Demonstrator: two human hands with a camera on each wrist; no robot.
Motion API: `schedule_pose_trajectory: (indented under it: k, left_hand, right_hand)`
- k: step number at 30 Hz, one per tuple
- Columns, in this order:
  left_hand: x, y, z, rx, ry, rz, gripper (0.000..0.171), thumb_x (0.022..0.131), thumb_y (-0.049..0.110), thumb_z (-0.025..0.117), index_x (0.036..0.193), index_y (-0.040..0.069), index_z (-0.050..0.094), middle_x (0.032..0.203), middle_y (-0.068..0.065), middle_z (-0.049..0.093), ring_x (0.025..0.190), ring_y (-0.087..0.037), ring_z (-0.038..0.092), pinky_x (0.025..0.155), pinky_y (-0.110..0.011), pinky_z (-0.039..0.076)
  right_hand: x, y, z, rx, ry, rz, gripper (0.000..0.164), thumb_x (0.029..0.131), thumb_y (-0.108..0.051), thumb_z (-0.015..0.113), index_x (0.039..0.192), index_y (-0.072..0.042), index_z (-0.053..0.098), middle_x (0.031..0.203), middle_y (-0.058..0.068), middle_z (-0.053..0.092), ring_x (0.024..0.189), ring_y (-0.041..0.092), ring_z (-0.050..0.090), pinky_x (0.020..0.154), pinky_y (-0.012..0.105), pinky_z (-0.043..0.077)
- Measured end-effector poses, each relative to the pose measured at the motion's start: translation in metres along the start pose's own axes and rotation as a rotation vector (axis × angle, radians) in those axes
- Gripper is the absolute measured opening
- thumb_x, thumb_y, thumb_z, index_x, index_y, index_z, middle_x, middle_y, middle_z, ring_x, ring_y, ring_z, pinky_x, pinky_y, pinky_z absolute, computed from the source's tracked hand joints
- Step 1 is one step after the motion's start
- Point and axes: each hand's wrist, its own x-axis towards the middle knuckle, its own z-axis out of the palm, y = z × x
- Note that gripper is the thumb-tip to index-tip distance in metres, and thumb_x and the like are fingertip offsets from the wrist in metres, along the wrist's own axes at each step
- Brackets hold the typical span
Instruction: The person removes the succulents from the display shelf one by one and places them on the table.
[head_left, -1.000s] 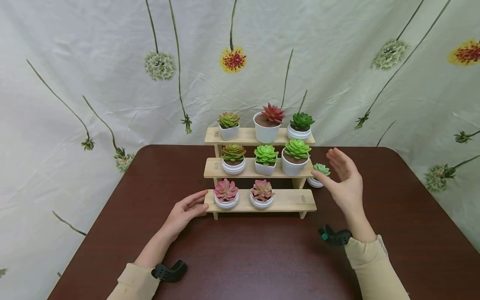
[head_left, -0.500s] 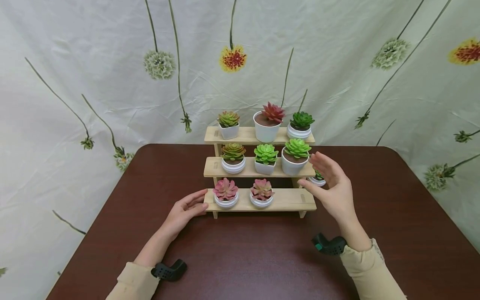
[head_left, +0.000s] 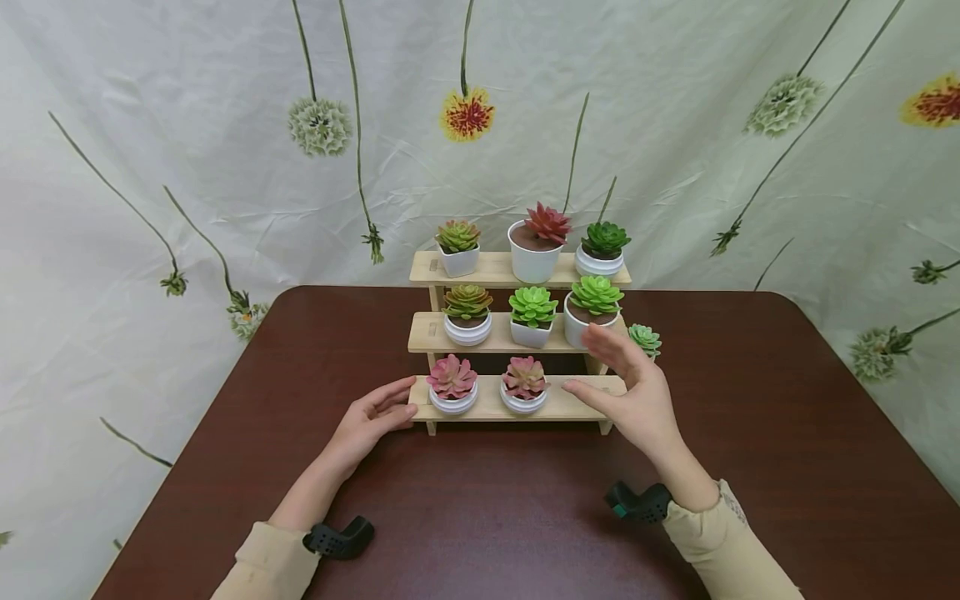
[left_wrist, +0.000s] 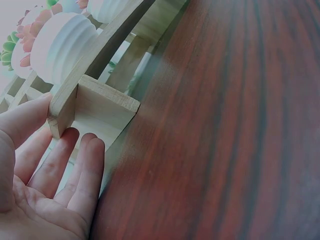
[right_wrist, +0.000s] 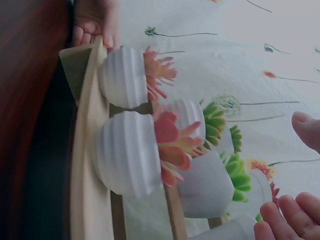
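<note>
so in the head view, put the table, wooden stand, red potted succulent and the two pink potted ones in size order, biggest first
1. Table
2. Wooden stand
3. Red potted succulent
4. Left pink succulent and right pink succulent: too alike to rank

From my head, one camera looks forward and down over the whole wooden stand [head_left: 500, 332] and both hands, with the patterned cloth [head_left: 405, 183] behind. My left wrist camera peers, tilted and close, at the stand's left end; my right one, turned sideways, looks along the shelves from the right. All three share my left hand [head_left: 367, 425].
</note>
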Motion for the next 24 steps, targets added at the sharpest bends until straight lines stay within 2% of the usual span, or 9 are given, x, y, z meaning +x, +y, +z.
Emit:
schedule_pose_trajectory:
  k: [3,9,17,24]
  left_hand:
    - [0.000,0.000,0.000,0.000,0.000,-0.004,0.052,0.090,0.016,0.065,0.137,0.003,0.046,0.132,-0.023,0.050,0.103,-0.012,0.060,0.083,-0.032,0.053]
    - [0.000,-0.002,-0.001,0.003,-0.002,0.000,0.052,0.090,0.016,0.064,0.137,0.003,0.046,0.132,-0.023,0.050,0.103,-0.012,0.061,0.083,-0.031,0.053]
    - [0.001,-0.002,0.000,0.004,-0.004,0.007,0.052,0.090,0.015,0.064,0.137,0.002,0.046,0.131,-0.023,0.050,0.102,-0.012,0.061,0.083,-0.031,0.053]
    - [0.001,-0.003,0.000,-0.002,-0.004,0.015,0.051,0.090,0.014,0.064,0.136,0.002,0.046,0.131,-0.023,0.050,0.102,-0.013,0.061,0.083,-0.032,0.053]
  right_hand:
    - [-0.002,0.004,0.006,-0.020,-0.020,0.034,0.062,0.072,-0.004,0.081,0.128,-0.006,0.054,0.126,0.009,0.058,0.115,0.018,0.054,0.099,0.025,0.040]
    - [-0.004,0.008,0.019,-0.042,-0.046,0.056,0.062,0.070,-0.003,0.082,0.126,-0.002,0.055,0.125,0.013,0.058,0.115,0.023,0.054,0.100,0.028,0.039]
    - [-0.009,0.023,0.035,-0.102,-0.079,0.076,0.064,0.069,-0.013,0.085,0.126,-0.004,0.056,0.126,0.011,0.057,0.116,0.024,0.053,0.103,0.039,0.037]
    - [-0.011,0.034,0.045,-0.122,-0.083,0.092,0.065,0.068,-0.013,0.086,0.125,-0.004,0.056,0.124,0.010,0.057,0.114,0.028,0.054,0.102,0.040,0.039]
